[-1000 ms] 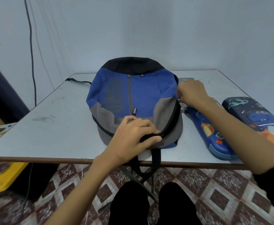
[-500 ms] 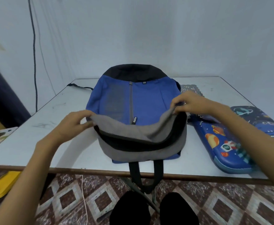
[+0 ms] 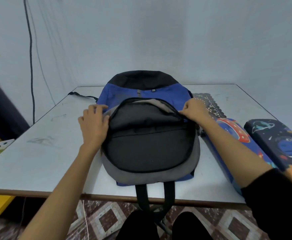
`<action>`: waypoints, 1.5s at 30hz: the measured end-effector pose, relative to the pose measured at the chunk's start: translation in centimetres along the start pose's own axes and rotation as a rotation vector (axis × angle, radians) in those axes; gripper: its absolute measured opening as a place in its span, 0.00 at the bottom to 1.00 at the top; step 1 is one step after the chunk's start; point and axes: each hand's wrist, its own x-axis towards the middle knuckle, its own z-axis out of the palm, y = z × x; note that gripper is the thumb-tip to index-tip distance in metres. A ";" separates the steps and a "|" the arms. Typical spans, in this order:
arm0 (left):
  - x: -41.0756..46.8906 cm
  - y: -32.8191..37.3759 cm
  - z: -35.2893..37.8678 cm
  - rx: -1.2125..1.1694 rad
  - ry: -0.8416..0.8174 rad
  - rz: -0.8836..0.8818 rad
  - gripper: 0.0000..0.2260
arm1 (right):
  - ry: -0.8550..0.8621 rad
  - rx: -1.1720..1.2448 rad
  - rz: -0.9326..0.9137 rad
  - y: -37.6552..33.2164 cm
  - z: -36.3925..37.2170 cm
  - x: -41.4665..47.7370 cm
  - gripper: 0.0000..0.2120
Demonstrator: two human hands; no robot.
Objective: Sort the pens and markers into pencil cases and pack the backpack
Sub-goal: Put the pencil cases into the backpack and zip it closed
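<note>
Flap has peeled further back, mouth wider | backpack (image 3: 150,175) sits between my hands | left hand (image 3: 94,122) presses its rim flat, right hand (image 3: 193,110) pinches the rim, holding it agape for the pencil cases (image 3: 233,130) just right of my right hand

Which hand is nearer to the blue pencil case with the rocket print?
Right. The right hand pinches the rim of the blue-grey backpack, close to the case; the left hand is on its opposite side.
</note>
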 end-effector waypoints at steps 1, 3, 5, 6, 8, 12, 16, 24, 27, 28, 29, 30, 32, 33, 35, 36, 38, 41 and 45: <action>0.1 0.5 0.0 -0.009 0.058 0.151 0.11 | -0.033 0.008 -0.003 -0.3 -0.4 -0.1 0.17; 0.5 2.3 -0.1 -0.043 0.022 0.484 0.12 | -0.092 0.053 -0.015 -0.8 -1.9 -0.2 0.17; 0.6 4.4 0.6 0.004 -0.197 0.715 0.18 | -0.123 0.106 -0.043 -1.3 -4.7 -1.8 0.22; 0.6 5.2 1.2 0.046 -0.302 0.750 0.22 | -0.121 0.134 -0.068 -1.5 -6.3 -3.3 0.24; 0.7 6.2 2.5 0.078 -0.398 0.731 0.25 | -0.081 0.158 -0.098 -1.3 -9.2 -7.2 0.26; 2.0 7.0 2.6 -0.167 -0.463 0.642 0.14 | -0.081 0.064 0.010 1.3 -11.6 -17.0 0.41; 2.7 6.3 3.2 -0.121 -0.479 0.801 0.08 | -0.133 -0.026 0.076 4.4 -9.8 -22.6 0.50; 2.4 5.1 3.3 0.015 -0.483 0.805 0.10 | 0.127 -0.264 -0.010 7.1 -5.5 -24.9 0.50; 2.6 5.1 2.8 0.032 -0.484 0.813 0.09 | 0.125 -0.273 -0.058 7.3 -5.6 -24.9 0.47; 2.7 5.3 2.6 0.037 -0.468 0.822 0.08 | 0.098 -0.279 -0.073 7.5 -5.6 -24.9 0.46; 2.7 5.5 2.3 0.039 -0.444 0.830 0.07 | 0.050 -0.280 -0.070 7.6 -5.7 -24.9 0.47; 2.9 5.8 2.0 0.037 -0.418 0.837 0.07 | 0.022 -0.274 -0.061 7.5 -5.8 -25.0 0.47; 3.6 6.1 1.3 0.026 -0.364 0.842 0.08 | 0.098 -0.242 -0.076 7.6 -5.6 -25.0 0.46; 4.1 6.3 1.0 0.016 -0.337 0.841 0.09 | 0.182 -0.227 -0.100 7.7 -5.2 -25.0 0.44; 5.2 6.9 0.2 -0.011 -0.288 0.838 0.11 | 0.334 -0.227 -0.149 8.2 -4.3 -25.0 0.39; 5.7 7.2 -0.3 -0.025 -0.269 0.832 0.12 | 0.386 -0.220 -0.168 8.2 -3.9 -25.1 0.36; 6.5 8.0 -1.3 -0.054 -0.242 0.810 0.15 | 0.460 -0.210 -0.185 8.1 -3.6 -25.2 0.32; 7.7 8.8 -2.4 -0.053 -0.212 0.791 0.14 | 0.508 -0.205 -0.196 8.0 -3.2 -25.2 0.29; 8.6 9.9 -3.2 -0.031 -0.205 0.802 0.12 | 0.597 -0.175 -0.238 7.7 -2.9 -25.2 0.25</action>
